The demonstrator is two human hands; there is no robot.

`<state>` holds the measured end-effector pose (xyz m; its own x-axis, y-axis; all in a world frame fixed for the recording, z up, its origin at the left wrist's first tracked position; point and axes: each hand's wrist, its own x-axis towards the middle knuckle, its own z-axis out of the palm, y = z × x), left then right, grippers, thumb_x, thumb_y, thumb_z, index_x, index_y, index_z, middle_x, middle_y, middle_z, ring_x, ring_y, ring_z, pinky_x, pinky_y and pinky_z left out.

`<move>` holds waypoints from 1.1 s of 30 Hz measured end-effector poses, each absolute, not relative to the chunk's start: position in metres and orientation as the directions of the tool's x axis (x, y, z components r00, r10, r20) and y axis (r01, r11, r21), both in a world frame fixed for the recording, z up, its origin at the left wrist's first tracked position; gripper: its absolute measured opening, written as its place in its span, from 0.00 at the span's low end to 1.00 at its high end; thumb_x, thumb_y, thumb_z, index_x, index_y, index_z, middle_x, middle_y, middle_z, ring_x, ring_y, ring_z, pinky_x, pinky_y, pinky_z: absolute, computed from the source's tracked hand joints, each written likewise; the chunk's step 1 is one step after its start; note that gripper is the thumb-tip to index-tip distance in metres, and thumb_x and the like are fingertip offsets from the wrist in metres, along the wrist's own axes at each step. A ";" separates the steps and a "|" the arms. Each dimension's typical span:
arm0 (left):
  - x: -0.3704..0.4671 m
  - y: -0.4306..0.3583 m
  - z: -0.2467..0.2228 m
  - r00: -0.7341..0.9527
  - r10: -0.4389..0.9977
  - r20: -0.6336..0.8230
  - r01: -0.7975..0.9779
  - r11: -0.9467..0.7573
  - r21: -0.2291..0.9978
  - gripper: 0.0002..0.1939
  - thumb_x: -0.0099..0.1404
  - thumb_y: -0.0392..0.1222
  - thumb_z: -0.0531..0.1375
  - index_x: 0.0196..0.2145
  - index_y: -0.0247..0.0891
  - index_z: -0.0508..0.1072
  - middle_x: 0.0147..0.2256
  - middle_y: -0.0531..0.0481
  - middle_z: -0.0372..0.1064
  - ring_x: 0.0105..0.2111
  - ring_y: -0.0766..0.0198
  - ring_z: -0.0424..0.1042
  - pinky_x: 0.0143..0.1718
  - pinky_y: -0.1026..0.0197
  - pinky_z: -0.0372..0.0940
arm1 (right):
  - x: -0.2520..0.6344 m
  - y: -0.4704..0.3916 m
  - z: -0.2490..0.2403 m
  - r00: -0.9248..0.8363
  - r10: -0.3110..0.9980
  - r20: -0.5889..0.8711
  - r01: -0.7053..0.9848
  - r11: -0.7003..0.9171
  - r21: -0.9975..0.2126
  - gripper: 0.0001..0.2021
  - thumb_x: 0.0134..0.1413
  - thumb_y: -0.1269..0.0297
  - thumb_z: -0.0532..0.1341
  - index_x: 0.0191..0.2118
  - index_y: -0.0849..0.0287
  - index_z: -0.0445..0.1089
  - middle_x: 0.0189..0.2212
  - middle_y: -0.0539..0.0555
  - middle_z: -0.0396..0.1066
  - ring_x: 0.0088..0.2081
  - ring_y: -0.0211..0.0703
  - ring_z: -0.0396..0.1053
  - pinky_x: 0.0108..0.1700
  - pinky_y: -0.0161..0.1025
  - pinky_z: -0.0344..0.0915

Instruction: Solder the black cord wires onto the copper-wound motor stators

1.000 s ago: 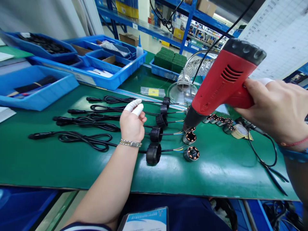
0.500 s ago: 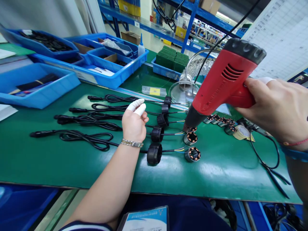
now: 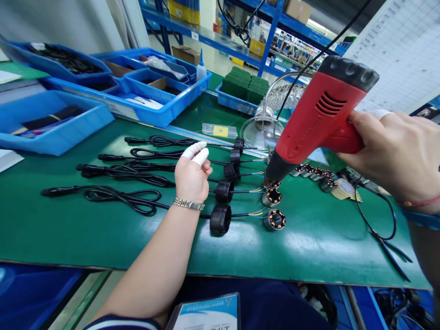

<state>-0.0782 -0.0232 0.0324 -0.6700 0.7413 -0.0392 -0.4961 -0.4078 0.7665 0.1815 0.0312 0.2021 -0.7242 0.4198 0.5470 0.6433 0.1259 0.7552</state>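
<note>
My right hand (image 3: 395,151) is wrapped round the handle of a red heat gun (image 3: 314,114). The gun tilts down to the left, its dark nozzle close over a motor stator (image 3: 274,184) that it partly hides. Two more stators with copper windings, one in the middle (image 3: 271,197) and one nearest me (image 3: 275,220), stand in the same row. Thin coloured wires link them to black cables (image 3: 120,197) threaded through black ring caps (image 3: 220,220). Over the cables is my left hand (image 3: 192,176), white covers on two outstretched fingers, the others loosely bent, nothing visible in it.
Blue bins (image 3: 137,110) line the back left of the green table (image 3: 137,247). A green-card tray (image 3: 237,103) and a clear fume hood (image 3: 263,133) stand behind. More stators (image 3: 316,173), a tape roll (image 3: 344,189) and black-handled pliers (image 3: 392,256) lie to the right.
Almost nothing differs. The whole view has shifted very slightly; the heat gun stays over the same stator and my left hand keeps its pose.
</note>
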 end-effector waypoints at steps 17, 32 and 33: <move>-0.081 -0.023 0.031 -0.672 0.740 -0.032 -0.484 -0.406 0.775 0.12 0.45 0.33 0.61 0.32 0.37 0.71 0.23 0.56 0.57 0.17 0.76 0.56 0.15 0.71 0.49 | 0.184 0.020 0.205 -0.730 0.412 0.545 0.640 0.131 0.757 0.20 0.46 0.43 0.50 0.27 0.57 0.62 0.18 0.49 0.61 0.22 0.36 0.57 0.23 0.33 0.37; -0.080 -0.027 0.036 -0.654 0.755 -0.048 -0.520 -0.402 0.754 0.12 0.45 0.33 0.61 0.31 0.37 0.71 0.23 0.55 0.57 0.17 0.75 0.56 0.15 0.70 0.49 | 0.186 0.024 0.204 -0.727 0.424 0.540 0.637 0.124 0.761 0.21 0.46 0.42 0.49 0.29 0.56 0.63 0.18 0.49 0.62 0.22 0.37 0.58 0.22 0.34 0.37; -0.080 -0.028 0.038 -0.647 0.761 -0.049 -0.528 -0.401 0.749 0.12 0.45 0.33 0.61 0.31 0.37 0.71 0.23 0.55 0.57 0.18 0.75 0.56 0.16 0.71 0.49 | 0.187 0.027 0.204 -0.725 0.419 0.547 0.639 0.112 0.761 0.21 0.46 0.42 0.49 0.29 0.56 0.62 0.18 0.49 0.62 0.21 0.37 0.58 0.22 0.34 0.37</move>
